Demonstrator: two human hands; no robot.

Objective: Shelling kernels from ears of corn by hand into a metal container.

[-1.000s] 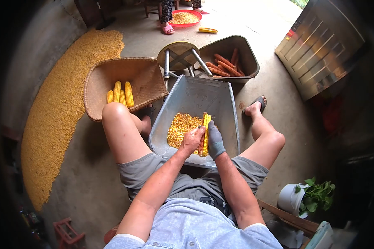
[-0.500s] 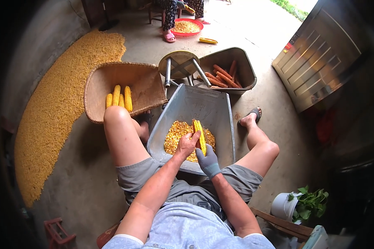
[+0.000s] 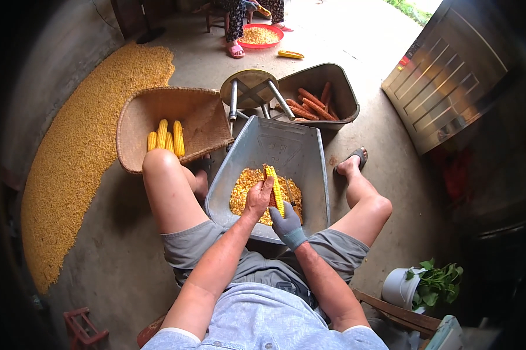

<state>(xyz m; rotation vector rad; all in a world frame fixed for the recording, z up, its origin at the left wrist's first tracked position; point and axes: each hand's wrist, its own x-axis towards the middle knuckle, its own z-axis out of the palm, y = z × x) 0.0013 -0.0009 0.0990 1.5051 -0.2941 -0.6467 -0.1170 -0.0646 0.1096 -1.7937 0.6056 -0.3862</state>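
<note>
A yellow corn cob (image 3: 276, 189) is held between my two hands over a grey metal scoop-shaped bin (image 3: 228, 175). Part of its side is stripped, showing the reddish core. My bare left hand (image 3: 259, 199) is closed round the cob's left side. My right hand (image 3: 287, 225), in a grey glove, grips its lower end. Loose corn kernels (image 3: 244, 184) lie in the bin beneath. Left of the bin, a woven basket (image 3: 201, 114) holds several whole cobs (image 3: 178, 139) beside my left knee.
Behind the bin stand a tipped stool (image 3: 250, 87) and a dark tub (image 3: 347, 96) with reddish stripped cobs (image 3: 315, 106). A large kernel heap (image 3: 82, 151) spreads along the left wall. Farther back, another person (image 3: 237, 23) sits by a red basin (image 3: 279, 38). A potted plant (image 3: 438, 286) stands right.
The cob has shifted slightly left and turned, showing more stripped core. Both hands moved a little with it, the right one slightly lower.
</note>
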